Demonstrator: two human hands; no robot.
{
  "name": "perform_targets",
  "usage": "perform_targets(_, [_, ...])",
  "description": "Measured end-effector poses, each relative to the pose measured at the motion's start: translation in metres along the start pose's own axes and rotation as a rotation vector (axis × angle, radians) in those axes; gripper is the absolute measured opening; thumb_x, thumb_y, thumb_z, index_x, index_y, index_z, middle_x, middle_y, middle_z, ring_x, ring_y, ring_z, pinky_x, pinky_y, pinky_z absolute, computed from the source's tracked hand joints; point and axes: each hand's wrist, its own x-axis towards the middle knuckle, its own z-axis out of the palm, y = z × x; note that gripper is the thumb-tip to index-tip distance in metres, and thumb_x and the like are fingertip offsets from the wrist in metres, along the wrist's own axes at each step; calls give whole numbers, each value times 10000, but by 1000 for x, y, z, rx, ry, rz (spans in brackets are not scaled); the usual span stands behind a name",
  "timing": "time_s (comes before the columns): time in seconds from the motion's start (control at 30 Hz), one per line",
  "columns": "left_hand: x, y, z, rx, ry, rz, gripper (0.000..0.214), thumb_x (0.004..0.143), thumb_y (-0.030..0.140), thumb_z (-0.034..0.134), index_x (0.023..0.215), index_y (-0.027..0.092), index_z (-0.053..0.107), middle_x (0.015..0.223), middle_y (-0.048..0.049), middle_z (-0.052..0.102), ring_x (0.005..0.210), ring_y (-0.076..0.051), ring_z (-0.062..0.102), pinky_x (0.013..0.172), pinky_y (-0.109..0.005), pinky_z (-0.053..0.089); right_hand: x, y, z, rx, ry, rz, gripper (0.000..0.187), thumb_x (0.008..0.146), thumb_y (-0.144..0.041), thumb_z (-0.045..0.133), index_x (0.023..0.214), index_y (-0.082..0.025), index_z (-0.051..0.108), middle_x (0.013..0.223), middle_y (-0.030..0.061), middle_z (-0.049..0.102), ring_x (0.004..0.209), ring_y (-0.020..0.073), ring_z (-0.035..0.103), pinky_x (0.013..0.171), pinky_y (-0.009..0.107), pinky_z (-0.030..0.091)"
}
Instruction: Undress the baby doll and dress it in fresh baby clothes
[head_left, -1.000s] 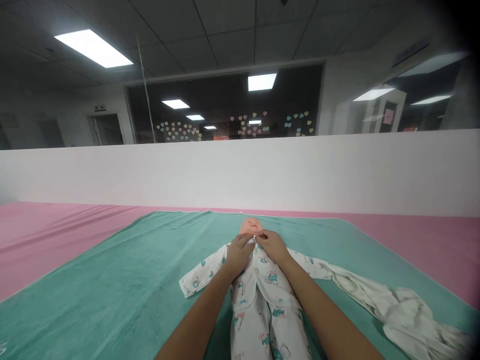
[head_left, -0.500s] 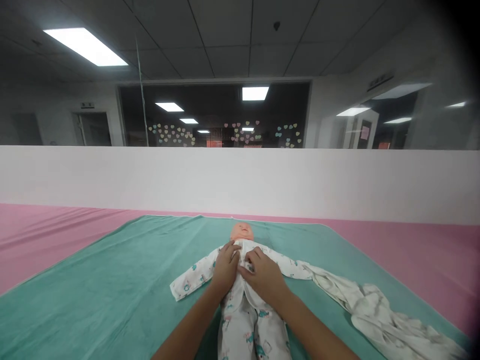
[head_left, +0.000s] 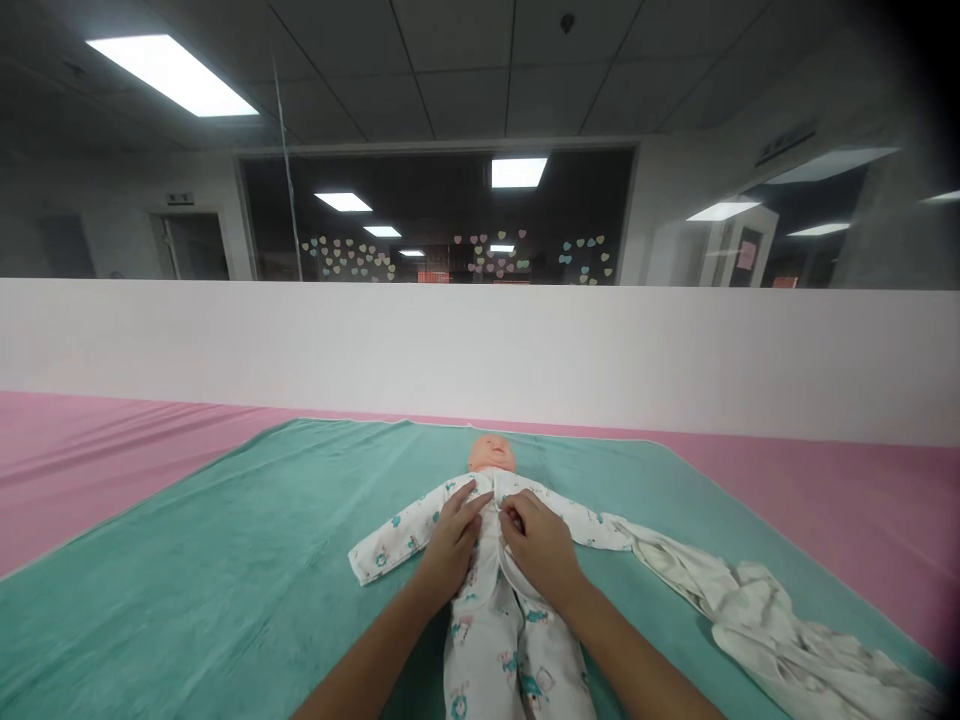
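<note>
A baby doll (head_left: 492, 453) lies on its back, head away from me, in a white patterned baby shirt (head_left: 490, 560) with its sleeves spread to both sides. Matching trousers (head_left: 484, 660) cover its legs. My left hand (head_left: 453, 545) rests on the shirt's chest at the left of the front opening, fingers stretched out. On the other side, my right hand (head_left: 538, 545) has its fingers curled and pinched at the shirt's front edge near the neck. What exactly lies between those fingertips is partly hidden.
A crumpled off-white cloth (head_left: 780, 630) stretches from the right sleeve's end toward the lower right. Under everything lies a green blanket (head_left: 225, 560) on a pink sheet (head_left: 97, 450). A white low wall (head_left: 450, 350) with glass above stands behind.
The left fingers have straightened and spread on the shirt. My right hand's fingers have drawn together at the front edge. The view has tilted down slightly.
</note>
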Motion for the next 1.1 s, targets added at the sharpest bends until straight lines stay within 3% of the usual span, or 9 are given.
perform_targets(0.27, [-6,2,2,1,7,9,422,899,234,308,1288,280,465,1433,-21,306,1327,-184,251,1114,-400,190,-6,1,1,5,36,-57,207,883,-297,365,792,-198,522,806,-8,541,699,104,471,654,224,325])
perform_targets(0.47, [-5,17,12,0,16,-182,419,809,235,464,1221,248,532,1456,-43,256,1343,-227,215,1110,-405,192,0,8,4,75,12,62,200,867,-349,396,807,-208,525,729,-19,556,667,119,476,626,237,309])
perform_targets(0.7, [-3,22,10,-97,7,-247,436,744,151,481,1163,244,560,1447,-39,262,1341,-213,220,1105,-381,206,11,8,0,164,-84,99,233,861,-343,372,755,-203,524,666,-25,536,634,115,453,588,225,284])
perform_targets(0.87, [-2,18,11,-103,22,-225,411,732,143,474,1112,255,583,1413,-41,300,1306,-223,287,1091,-371,239,16,14,1,259,-157,94,230,848,-344,381,751,-201,532,666,-29,526,634,110,456,580,216,290])
perform_targets(1.1, [-1,15,16,-36,44,-182,393,720,119,470,1066,252,598,1394,-44,315,1313,-229,261,1093,-415,225,13,14,5,182,-80,123,229,844,-369,384,743,-202,504,643,-35,511,603,111,433,566,226,284])
